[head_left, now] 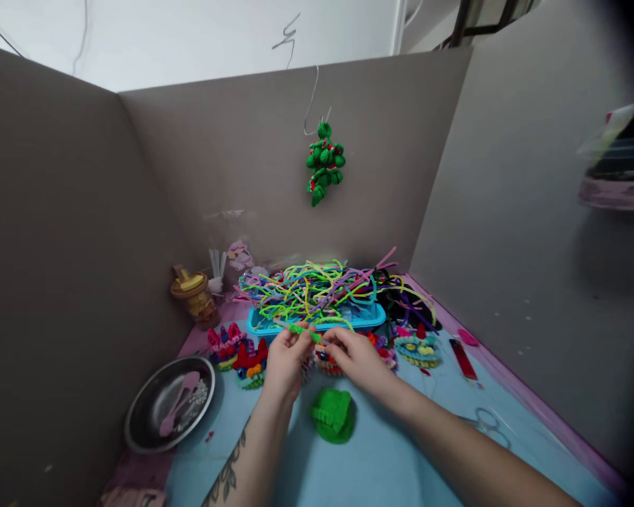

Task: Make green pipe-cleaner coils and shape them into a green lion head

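My left hand (289,350) is closed in a pinch on a bright green pipe cleaner (302,329), which looks coiled round a thin pale stick. Close beside it, my right hand (349,350) pinches the other end of the same piece; its fingertips are partly hidden. Below the hands a green fuzzy piece (334,415), made of bent pipe cleaner, lies on the light blue cloth (370,465). Just beyond the hands stands a blue tray (367,320) heaped with loose multicoloured pipe cleaners (317,289).
Several colourful pipe-cleaner figures (417,348) line the tray's near side. A metal bowl (137,429) with a pink scoop (182,401) stands left, near a brown cup (196,299). Scissors (489,421) lie right. A green ornament (325,162) hangs before the grey back panel (216,141).
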Action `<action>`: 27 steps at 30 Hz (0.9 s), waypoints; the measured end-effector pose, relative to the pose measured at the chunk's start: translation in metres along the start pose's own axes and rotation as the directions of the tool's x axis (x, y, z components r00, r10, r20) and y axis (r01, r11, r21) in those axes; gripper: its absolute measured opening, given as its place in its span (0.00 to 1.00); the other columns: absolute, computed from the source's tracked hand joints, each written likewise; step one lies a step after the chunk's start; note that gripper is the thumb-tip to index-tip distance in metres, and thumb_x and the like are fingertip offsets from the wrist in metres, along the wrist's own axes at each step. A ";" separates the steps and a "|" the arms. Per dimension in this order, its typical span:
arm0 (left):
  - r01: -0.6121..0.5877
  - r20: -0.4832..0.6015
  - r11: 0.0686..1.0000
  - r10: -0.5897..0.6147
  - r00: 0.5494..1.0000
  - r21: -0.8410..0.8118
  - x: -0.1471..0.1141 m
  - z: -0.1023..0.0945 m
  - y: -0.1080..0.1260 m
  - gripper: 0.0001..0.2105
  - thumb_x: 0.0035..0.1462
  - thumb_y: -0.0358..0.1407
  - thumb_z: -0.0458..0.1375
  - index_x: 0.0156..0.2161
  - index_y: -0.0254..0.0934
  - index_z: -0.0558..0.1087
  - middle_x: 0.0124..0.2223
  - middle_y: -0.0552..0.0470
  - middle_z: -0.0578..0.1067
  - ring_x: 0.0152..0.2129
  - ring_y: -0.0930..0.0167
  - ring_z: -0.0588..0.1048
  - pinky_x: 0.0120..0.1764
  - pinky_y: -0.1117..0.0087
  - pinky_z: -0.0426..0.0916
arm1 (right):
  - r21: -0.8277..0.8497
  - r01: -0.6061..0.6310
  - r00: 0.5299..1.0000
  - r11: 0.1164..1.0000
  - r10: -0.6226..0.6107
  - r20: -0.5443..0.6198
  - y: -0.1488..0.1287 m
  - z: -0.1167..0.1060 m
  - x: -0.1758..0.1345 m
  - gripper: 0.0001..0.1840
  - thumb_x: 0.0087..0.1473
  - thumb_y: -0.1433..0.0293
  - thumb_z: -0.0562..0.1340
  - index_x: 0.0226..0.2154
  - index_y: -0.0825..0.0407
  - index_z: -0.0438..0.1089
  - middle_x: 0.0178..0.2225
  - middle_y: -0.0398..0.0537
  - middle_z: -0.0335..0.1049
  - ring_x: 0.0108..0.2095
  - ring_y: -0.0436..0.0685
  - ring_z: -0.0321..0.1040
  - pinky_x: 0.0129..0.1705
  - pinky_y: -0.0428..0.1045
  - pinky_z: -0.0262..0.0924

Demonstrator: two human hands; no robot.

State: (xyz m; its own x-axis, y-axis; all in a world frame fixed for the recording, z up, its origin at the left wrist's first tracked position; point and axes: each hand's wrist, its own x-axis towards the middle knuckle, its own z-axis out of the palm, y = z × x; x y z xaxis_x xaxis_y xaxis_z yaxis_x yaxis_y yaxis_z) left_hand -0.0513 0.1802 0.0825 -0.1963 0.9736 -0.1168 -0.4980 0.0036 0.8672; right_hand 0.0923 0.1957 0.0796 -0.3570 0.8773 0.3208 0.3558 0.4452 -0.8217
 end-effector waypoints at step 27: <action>-0.242 -0.192 0.897 0.181 0.965 -0.370 -0.008 -0.060 0.119 0.07 0.59 0.30 0.52 0.39 0.31 0.72 0.24 0.58 0.63 0.12 0.83 0.58 0.12 0.83 0.54 | -0.278 0.179 0.984 0.944 -0.166 0.069 0.018 -0.044 0.072 0.11 0.54 0.73 0.54 0.34 0.52 0.72 0.35 0.48 0.75 0.36 0.56 0.71 0.40 0.50 0.62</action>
State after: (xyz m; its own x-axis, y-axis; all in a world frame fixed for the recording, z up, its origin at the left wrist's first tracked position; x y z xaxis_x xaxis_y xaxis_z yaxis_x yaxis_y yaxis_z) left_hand -0.1594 0.1591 0.1576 -0.4415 0.8959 -0.0489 -0.7119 -0.3166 0.6269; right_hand 0.1107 0.2744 0.1086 -0.4699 0.7768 0.4192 0.5124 0.6268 -0.5870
